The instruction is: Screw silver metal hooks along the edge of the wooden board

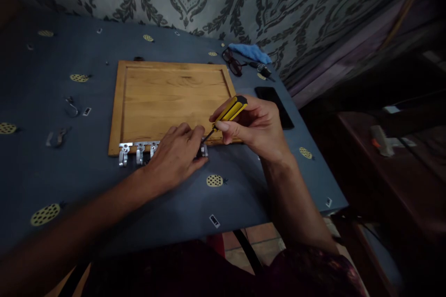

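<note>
Two hands share the metal hook strip (139,145) on the wooden panel (167,97)'s near edge: the left hand (174,158) seemingly steadies it, while the right hand (258,125) grasps the screwdriver (230,113), angled toward it

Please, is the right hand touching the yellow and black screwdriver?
Touching. The head view shows the right hand gripping the screwdriver by its handle, thumb against it.

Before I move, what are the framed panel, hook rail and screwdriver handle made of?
Framed panel: wood, probably varnished; visible grain, amber tone. Hook rail: likely metal, silvery with bright glints. Screwdriver handle: likely plastic, yellow and black, perhaps part rubber.
</note>
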Tool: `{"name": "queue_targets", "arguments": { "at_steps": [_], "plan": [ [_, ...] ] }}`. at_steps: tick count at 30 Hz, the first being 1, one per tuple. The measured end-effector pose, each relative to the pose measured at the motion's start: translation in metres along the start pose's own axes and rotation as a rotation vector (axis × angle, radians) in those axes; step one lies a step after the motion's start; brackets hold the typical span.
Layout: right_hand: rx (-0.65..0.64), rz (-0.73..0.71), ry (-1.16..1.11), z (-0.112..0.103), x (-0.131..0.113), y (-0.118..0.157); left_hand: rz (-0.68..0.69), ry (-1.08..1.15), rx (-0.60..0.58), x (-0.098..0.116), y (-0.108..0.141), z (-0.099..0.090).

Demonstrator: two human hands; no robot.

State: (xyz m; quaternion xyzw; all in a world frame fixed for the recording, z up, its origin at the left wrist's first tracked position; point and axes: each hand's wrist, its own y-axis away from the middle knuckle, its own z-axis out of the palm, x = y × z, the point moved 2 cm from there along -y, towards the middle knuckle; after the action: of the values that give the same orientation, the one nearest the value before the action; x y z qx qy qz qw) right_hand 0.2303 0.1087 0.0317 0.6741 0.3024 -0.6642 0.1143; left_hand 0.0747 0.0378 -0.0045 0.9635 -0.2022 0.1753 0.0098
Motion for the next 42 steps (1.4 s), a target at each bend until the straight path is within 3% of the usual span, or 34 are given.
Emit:
{"name": "queue_targets", "arguments": {
  "at_steps": [10,19,27,37,42],
  "plan": [
    [-0.061,0.002,-0.035,-0.006,0.0,0.001,0.003,0.003,0.015,0.0,0.0,-0.002],
    [0.061,-0.086,0.018,0.002,0.001,-0.002,-0.002,-0.018,-0.001,0.001,0.0,-0.002],
    [-0.022,-0.021,0.007,-0.005,0.0,0.002,0.005,0.014,0.008,0.0,0.0,-0.003],
    [0.165,-0.104,0.094,0.008,0.005,-0.001,-0.002,-0.006,-0.004,0.002,0.0,-0.002],
    [0.339,-0.154,0.116,0.002,0.005,0.001,-0.021,0.019,-0.01,0.001,0.0,-0.003]
  ]
}}
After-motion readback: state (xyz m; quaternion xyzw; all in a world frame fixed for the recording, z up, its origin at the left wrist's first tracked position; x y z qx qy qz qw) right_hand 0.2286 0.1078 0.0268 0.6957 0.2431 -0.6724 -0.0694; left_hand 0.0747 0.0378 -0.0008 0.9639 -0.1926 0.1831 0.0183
